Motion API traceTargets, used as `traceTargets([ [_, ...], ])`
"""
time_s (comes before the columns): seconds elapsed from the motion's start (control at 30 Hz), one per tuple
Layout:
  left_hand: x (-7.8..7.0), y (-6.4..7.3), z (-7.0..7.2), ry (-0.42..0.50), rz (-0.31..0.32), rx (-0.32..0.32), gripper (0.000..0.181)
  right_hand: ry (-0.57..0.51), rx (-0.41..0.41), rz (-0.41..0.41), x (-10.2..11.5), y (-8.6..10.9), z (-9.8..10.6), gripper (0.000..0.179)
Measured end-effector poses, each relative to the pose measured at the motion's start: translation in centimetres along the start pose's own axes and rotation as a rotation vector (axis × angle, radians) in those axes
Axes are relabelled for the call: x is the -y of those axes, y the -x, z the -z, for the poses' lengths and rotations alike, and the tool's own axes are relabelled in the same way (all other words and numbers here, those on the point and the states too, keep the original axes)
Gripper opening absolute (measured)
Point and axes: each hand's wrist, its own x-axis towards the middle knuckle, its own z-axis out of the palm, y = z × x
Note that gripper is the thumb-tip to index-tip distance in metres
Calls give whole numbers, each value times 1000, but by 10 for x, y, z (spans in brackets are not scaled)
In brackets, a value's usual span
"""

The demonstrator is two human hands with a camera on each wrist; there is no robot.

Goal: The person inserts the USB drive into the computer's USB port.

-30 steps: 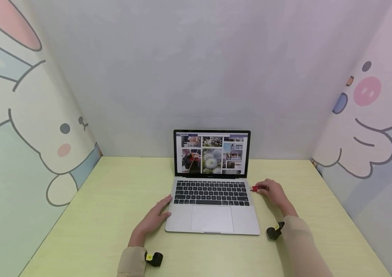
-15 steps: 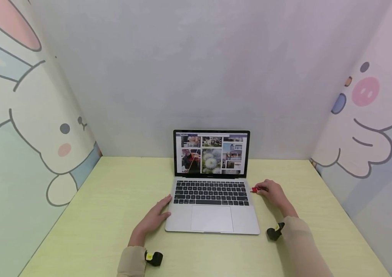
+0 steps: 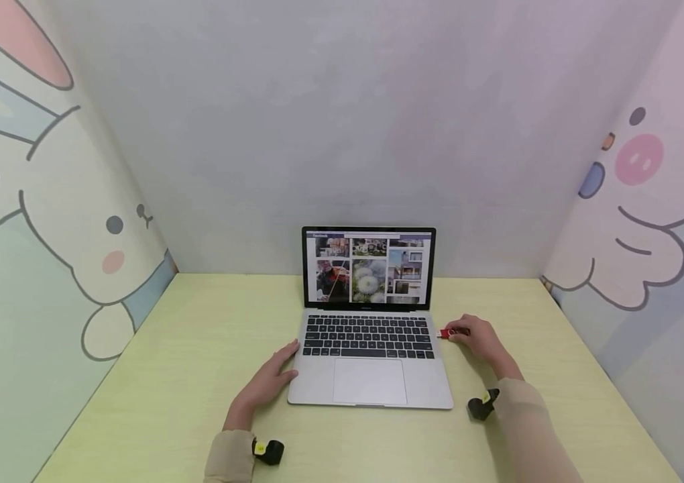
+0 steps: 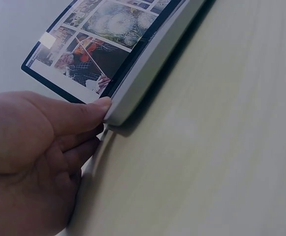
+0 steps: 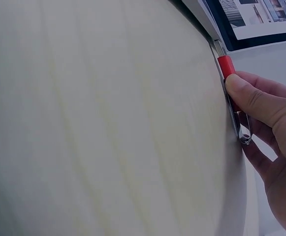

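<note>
An open laptop lies on the table, its screen lit with a page of photos. My left hand rests at its left edge, index finger and thumb touching the side; in the left wrist view the thumb meets the front corner. On the other side, my right hand pinches a red USB flash drive between thumb and fingers. The drive's metal plug points at the laptop's right side, its tip right at the edge. A metal swivel clip hangs at the drive's rear end.
The pale yellow table reaches back to a grey wall. Side panels carry a cartoon rabbit and a pig. Small black cameras sit at both wrists.
My right hand and the USB flash drive have shifted slightly toward the front along the laptop's right edge, and more of the red body shows. The left hand and laptop stay in place.
</note>
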Motion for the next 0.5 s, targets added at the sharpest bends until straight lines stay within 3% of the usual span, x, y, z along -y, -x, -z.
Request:
traceTargets([
  [0.5, 3, -1, 0, 12, -10, 5, 57, -26, -5, -10, -1, -9, -2, 18],
])
